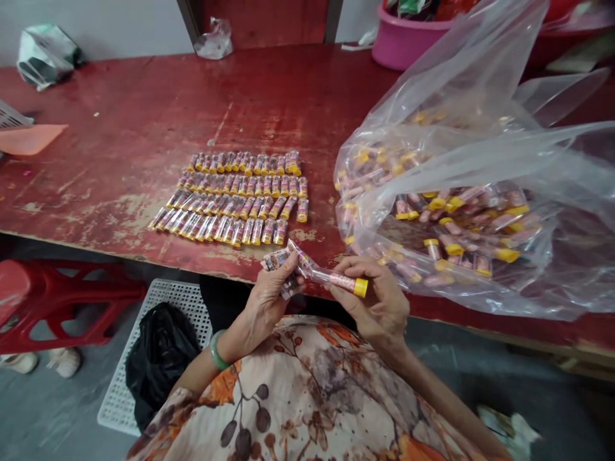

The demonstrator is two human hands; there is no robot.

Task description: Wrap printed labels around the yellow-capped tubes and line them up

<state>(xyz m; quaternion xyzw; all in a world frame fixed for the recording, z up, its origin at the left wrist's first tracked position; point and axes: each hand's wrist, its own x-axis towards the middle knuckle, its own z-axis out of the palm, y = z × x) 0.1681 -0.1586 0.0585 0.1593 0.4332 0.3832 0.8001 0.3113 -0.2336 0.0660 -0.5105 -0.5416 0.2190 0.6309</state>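
Observation:
My left hand pinches a small stack of printed plastic sleeves between thumb and fingers. One clear sleeve sticks out beyond the thumb toward the right. In the fingers of my right hand is a small clear tube with pinkish contents and a yellow cap. The tube's far end meets the clear sleeve; how deep it sits inside, I cannot tell. Ahead on the red table, wrapped tubes with yellow caps lie side by side in several rows.
A large clear plastic bag lies open on the right, full of loose capped tubes. Behind it stands a pink basin. On the floor at left are a red stool and a black bag on a white perforated crate.

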